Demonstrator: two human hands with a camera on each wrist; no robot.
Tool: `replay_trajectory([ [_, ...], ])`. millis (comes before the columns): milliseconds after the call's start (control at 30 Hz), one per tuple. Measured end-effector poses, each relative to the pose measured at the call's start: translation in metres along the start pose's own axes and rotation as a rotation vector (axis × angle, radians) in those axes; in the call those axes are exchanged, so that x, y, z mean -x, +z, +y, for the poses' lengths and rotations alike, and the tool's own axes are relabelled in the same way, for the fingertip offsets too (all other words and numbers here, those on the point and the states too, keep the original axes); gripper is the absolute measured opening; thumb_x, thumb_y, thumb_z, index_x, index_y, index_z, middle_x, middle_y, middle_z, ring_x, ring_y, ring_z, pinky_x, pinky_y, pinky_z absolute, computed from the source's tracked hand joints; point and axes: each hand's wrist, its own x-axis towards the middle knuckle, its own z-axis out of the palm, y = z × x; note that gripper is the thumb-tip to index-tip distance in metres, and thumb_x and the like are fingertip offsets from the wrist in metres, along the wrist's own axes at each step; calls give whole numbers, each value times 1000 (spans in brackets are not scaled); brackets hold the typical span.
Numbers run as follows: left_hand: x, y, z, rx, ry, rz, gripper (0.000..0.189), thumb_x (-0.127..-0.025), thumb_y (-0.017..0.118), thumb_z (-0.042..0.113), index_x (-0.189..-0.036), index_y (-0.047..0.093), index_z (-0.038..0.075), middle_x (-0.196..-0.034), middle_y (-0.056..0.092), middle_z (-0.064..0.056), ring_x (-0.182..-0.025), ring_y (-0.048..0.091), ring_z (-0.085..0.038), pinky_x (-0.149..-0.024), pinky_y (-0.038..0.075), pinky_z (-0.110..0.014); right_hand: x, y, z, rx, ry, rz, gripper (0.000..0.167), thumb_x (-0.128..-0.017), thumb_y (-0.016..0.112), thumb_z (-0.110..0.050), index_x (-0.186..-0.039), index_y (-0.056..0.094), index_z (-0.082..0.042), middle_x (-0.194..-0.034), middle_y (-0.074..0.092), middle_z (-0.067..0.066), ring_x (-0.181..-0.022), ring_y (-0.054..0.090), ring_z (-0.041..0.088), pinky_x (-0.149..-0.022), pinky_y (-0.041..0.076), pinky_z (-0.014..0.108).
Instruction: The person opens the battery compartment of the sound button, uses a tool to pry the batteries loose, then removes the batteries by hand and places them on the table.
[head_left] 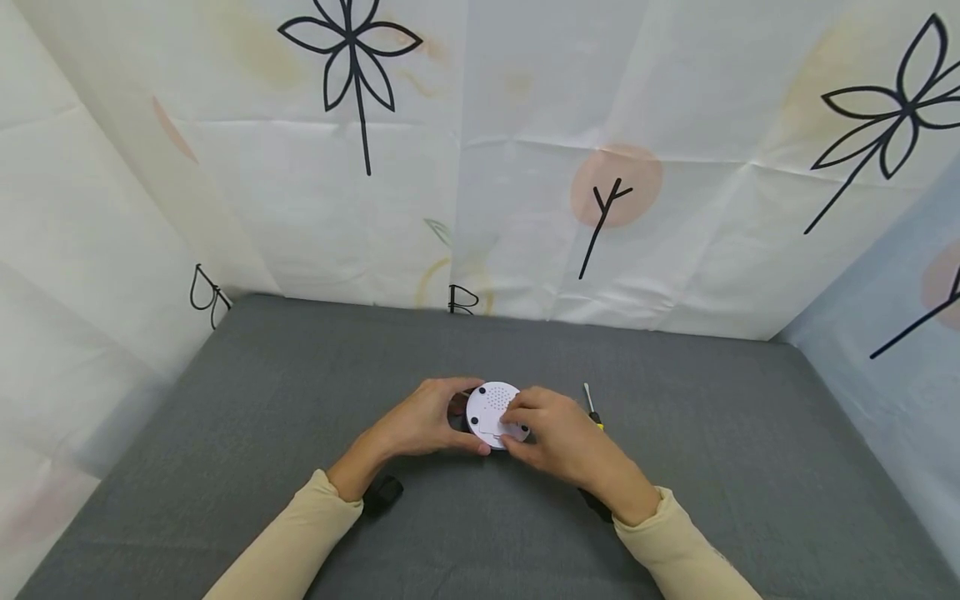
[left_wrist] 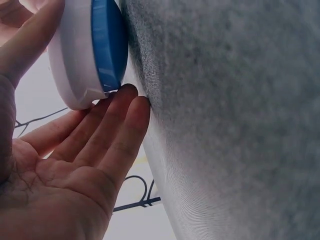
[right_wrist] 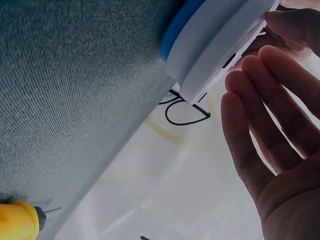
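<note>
A round white device [head_left: 491,404] has a ring of small holes, black rubber feet and a cover outline on its upturned face. Its blue underside [left_wrist: 111,45] shows in the left wrist view, close to the grey cloth. My left hand [head_left: 435,421] holds the device at its left side, thumb on the near rim and a finger on the far rim. My right hand [head_left: 558,433] reaches over the face from the right. Its fingertips are at the cover area, and the thumb touches the near right edge. In the right wrist view the other fingers are spread loosely beside the face.
A small screwdriver [head_left: 593,407] with a yellow and black handle lies just beyond my right hand, its metal tip pointing away. Grey cloth [head_left: 712,467] covers the table. White patterned fabric [head_left: 525,233] hangs behind the table and along both sides.
</note>
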Motion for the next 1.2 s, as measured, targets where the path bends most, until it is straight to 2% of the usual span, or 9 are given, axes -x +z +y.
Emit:
replay_trajectory([
  [167,0,0,-1,-4,15,6,82,-75,92,30,-142,55,1,-119,68,-3,-101,68,-14,-85,56,-36,0,5,2,50,-119,79,19,-70,88,-5,-83,74,-6,-87,66,0,-80,64,15,-70,55,29],
  [300,-1,0,-2,5,20,7,80,-75,92,29,-141,56,1,-119,68,-3,-101,68,-14,-85,56,-35,-1,8,3,80,-179,103,20,-69,88,-3,-82,73,-7,-87,66,0,-78,63,15,-70,54,29],
  [700,-1,-1,-2,4,-4,25,81,-75,93,26,-142,55,-1,-119,70,-5,-102,69,-14,-85,55,-32,0,10,0,126,-203,82,18,-70,83,1,-83,74,-5,-86,67,0,-77,65,14,-70,55,28],
  [833,-1,-1,-3,-3,-15,24,84,-75,92,27,-143,53,-3,-119,71,-7,-103,69,-14,-85,55,-31,0,12,1,119,-210,111,19,-69,83,1,-83,73,-5,-86,67,0,-77,65,14,-70,55,28],
  [1033,-1,-1,-5,11,-25,22,85,-75,92,29,-144,53,-2,-122,70,-7,-106,69,-14,-87,55,-33,-2,12,4,120,-202,171,12,-72,77,0,-81,72,-5,-83,66,0,-74,64,13,-68,55,27],
  [1200,-1,0,-6,25,-32,23,85,-75,92,29,-144,53,-2,-124,69,-8,-107,69,-16,-88,56,-34,-3,11,5,115,-198,184,11,-74,76,2,-82,71,-4,-84,65,1,-75,64,14,-68,55,29],
])
